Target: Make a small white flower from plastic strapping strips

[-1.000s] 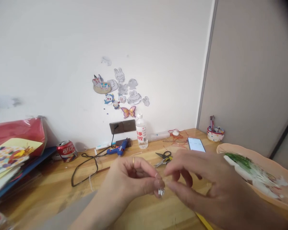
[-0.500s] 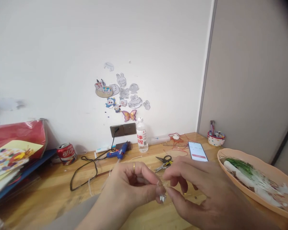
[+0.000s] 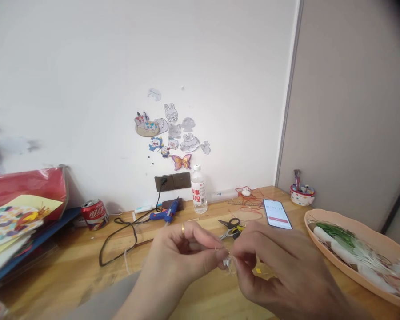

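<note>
My left hand (image 3: 190, 255), with a ring on one finger, pinches a small whitish piece (image 3: 226, 261) between thumb and forefinger. Fine pale strands stick out from that piece, and its exact kind is too small to make out. Just to its right, my right hand (image 3: 270, 262) has thumb and forefinger pressed together at those strands; whatever lies between its fingertips is hidden. Behind the hands lies a pair of scissors (image 3: 232, 227) with black and yellow handles. A small yellow bit (image 3: 258, 270) shows on the table below the right hand's fingers.
A blue glue gun (image 3: 166, 216) with a black cord, a water bottle (image 3: 199, 191) and a red can (image 3: 95, 214) stand toward the wall. At right are a phone (image 3: 277, 214), a small pot (image 3: 302, 195) and a peach tray (image 3: 323, 249) with whitish and green strands. Papers (image 3: 13, 226) are stacked left.
My right thumb and forefinger have closed from a more spread pose, at the strands beside the whitish piece. My left hand keeps its pinch. The whole view has shifted slightly.
</note>
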Demonstrator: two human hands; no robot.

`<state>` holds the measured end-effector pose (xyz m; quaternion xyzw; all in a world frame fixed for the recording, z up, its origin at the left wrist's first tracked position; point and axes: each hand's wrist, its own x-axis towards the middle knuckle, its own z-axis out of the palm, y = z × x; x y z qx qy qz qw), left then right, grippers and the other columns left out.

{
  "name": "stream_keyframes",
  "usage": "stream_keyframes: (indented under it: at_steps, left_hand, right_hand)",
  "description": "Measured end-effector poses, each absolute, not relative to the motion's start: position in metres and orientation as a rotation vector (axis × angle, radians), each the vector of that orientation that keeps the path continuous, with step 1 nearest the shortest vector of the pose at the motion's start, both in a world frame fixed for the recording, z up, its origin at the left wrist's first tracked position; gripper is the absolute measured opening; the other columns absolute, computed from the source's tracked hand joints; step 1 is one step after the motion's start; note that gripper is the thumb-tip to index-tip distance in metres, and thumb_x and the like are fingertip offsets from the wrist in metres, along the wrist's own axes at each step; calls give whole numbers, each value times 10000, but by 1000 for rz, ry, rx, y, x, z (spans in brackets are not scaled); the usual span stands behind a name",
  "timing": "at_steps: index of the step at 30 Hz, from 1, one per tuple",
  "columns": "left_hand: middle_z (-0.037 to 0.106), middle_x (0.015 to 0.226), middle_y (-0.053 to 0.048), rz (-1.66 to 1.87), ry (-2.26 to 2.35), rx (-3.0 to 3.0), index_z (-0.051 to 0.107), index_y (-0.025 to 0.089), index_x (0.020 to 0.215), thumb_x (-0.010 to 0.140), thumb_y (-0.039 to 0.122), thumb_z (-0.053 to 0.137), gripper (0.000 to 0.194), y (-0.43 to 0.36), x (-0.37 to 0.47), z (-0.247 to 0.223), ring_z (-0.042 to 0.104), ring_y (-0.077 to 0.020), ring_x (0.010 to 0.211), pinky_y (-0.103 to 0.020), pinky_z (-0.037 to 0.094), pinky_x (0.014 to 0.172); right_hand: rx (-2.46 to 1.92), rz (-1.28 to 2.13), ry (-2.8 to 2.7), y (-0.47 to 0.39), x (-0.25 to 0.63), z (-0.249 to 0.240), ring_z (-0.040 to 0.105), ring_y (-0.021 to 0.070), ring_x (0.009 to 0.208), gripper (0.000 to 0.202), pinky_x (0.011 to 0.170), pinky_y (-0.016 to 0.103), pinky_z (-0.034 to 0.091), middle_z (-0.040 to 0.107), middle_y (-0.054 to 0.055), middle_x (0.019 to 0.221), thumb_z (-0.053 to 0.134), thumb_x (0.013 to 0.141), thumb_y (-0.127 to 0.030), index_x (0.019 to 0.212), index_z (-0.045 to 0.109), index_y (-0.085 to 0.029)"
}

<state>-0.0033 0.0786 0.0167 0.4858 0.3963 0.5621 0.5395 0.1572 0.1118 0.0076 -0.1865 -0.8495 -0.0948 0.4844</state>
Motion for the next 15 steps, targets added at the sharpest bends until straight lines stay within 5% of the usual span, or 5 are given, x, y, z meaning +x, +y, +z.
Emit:
stream_keyframes:
  at_steps: [7,15]
  left_hand:
    - [689,593,16,1406,919,1156,619,144,529,597,77,718,138,78,-2,15,607,-79,550,-160,483,539]
    - [660,623,13,1580,965,1437,618,170,547,629,33,639,161,74,0,12,605,-111,605,-184,479,525]
  right_hand:
    - [-415,-195,-2074,111,158,6,533,75,517,123,485,193,397,581,-31,583,520,712,-60,673,510,-176]
    - [-675,608,-1891,98,143,13,520,66,477,152,458,165,459,564,-54,589,514,621,-55,667,501,-198]
